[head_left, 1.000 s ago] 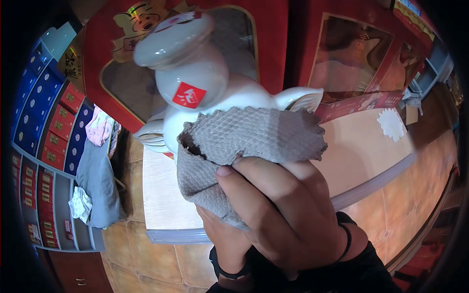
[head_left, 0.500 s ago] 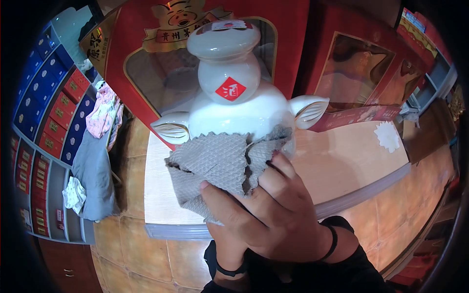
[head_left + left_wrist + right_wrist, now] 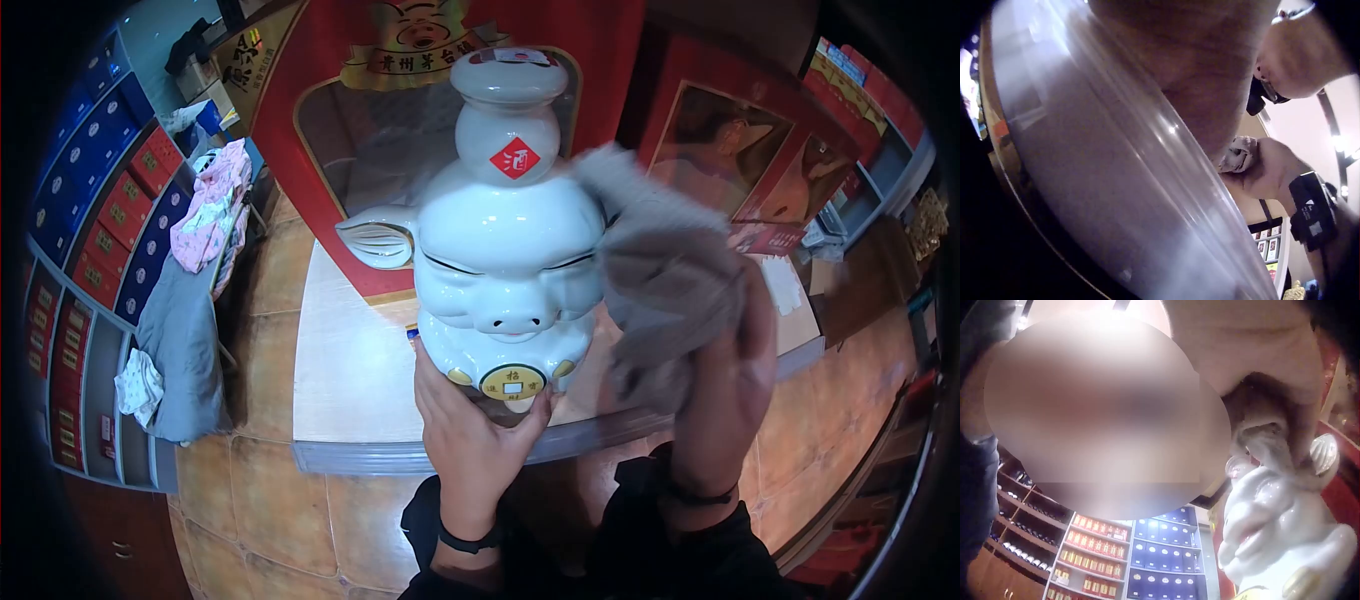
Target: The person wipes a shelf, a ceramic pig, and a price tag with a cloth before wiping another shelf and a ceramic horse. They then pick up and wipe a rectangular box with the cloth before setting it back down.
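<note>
A glossy white ceramic pig bottle (image 3: 510, 225) stands upright on the table, with a red diamond label on its neck and a gold coin emblem at its front. My left hand (image 3: 468, 425) grips its base from the front left, thumb at the front and fingers round the side. In my right hand (image 3: 735, 345) is a grey textured cloth (image 3: 670, 245), blurred, held against the right side of the pig's head and hiding that ear. The right wrist view shows the cloth (image 3: 1266, 440) bunched by the pig's head. In the left wrist view, my left hand (image 3: 1191, 69) fills the top.
Behind the bottle stands a large red gift box (image 3: 600, 60) with a window; another red box (image 3: 720, 150) is at the right. The light wooden table (image 3: 350, 370) has a clear plastic edge strip (image 3: 370, 457). Shelves of blue boxes (image 3: 75, 180) line the left.
The cloth and right hand have moved from the bottle's front to the right side of its head. The left hand now shows at the base. The head view has shifted, uncovering the pig's face.
</note>
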The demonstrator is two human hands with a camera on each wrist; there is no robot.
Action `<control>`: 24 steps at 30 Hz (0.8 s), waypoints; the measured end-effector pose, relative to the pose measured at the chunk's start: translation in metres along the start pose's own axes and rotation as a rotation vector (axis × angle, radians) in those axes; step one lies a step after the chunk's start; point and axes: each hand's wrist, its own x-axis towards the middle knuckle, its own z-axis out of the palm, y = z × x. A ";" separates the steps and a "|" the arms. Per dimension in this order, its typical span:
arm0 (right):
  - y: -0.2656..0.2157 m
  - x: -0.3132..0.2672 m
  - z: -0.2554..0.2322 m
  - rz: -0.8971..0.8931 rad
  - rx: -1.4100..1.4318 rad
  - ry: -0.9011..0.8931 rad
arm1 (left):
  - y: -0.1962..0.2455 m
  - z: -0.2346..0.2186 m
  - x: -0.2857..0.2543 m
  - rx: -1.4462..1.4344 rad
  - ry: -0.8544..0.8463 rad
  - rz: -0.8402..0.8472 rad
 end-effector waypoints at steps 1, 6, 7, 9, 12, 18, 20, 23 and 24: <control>0.003 0.003 -0.003 -0.018 0.047 0.067 | 0.000 0.000 0.000 -0.010 0.010 0.004; 0.020 0.023 -0.024 -0.169 0.072 0.395 | -0.002 0.000 0.001 0.024 0.017 0.028; 0.022 0.027 -0.028 -0.213 0.010 0.459 | -0.002 0.000 0.000 0.034 0.018 0.038; 0.031 0.030 -0.032 -0.378 -0.351 0.469 | -0.001 0.000 -0.001 0.030 0.016 0.032; 0.039 0.029 -0.024 -0.450 -0.392 0.424 | 0.000 -0.001 0.000 0.034 0.023 0.039; 0.033 0.021 0.003 -0.331 -0.288 0.087 | 0.000 0.000 0.000 0.022 0.023 0.031; 0.030 0.017 0.006 -0.374 -0.397 0.025 | 0.001 -0.001 0.000 0.016 0.028 0.028; 0.027 0.012 0.011 -0.328 -0.451 0.030 | 0.002 -0.002 0.000 0.007 0.029 0.027; 0.027 0.011 0.011 -0.322 -0.452 0.029 | 0.002 -0.003 0.000 0.009 0.027 0.028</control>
